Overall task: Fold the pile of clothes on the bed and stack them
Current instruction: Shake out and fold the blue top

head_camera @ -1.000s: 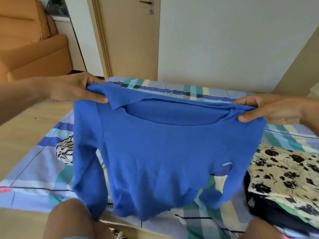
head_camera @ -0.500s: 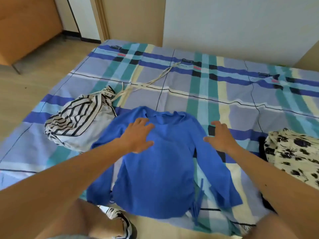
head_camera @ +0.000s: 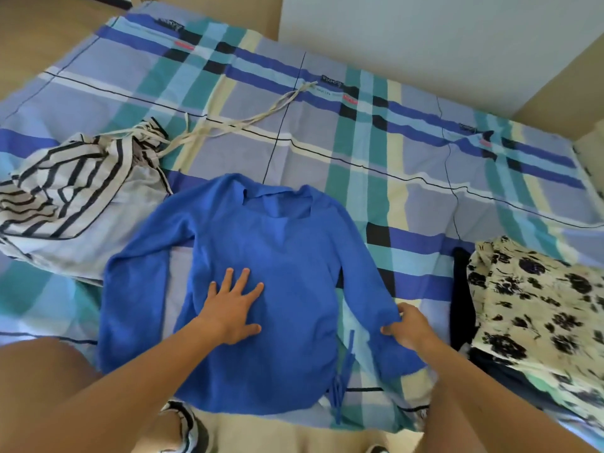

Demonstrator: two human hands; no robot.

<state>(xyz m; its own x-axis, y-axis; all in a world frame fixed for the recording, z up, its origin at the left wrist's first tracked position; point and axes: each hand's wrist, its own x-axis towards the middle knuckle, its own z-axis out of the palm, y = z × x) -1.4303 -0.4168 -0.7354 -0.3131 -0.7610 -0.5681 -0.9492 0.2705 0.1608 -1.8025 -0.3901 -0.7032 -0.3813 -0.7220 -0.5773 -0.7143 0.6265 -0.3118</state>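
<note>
A blue long-sleeved top (head_camera: pixel 277 256) lies spread flat on the plaid bedsheet (head_camera: pixel 376 165), collar away from me, sleeves angled down at both sides. My left hand (head_camera: pixel 233 308) presses flat on its middle with fingers spread. My right hand (head_camera: pixel 407 328) pinches the edge of the right sleeve near its lower part. A black-and-white striped garment (head_camera: pixel 65 191) with long cream ties lies crumpled at the left. A cream garment with black flowers (head_camera: pixel 539 299) sits on dark clothes at the right.
A dark garment (head_camera: pixel 461 299) shows under the floral piece. Cream ties (head_camera: pixel 248 119) stretch across the sheet toward the far side. A white wall runs behind the bed, wooden floor at the upper left. My knees are at the near edge.
The top was held up in the air by its shoulders, then laid flat on the bed. My left hand slid down to its middle and my right hand took hold of the right sleeve.
</note>
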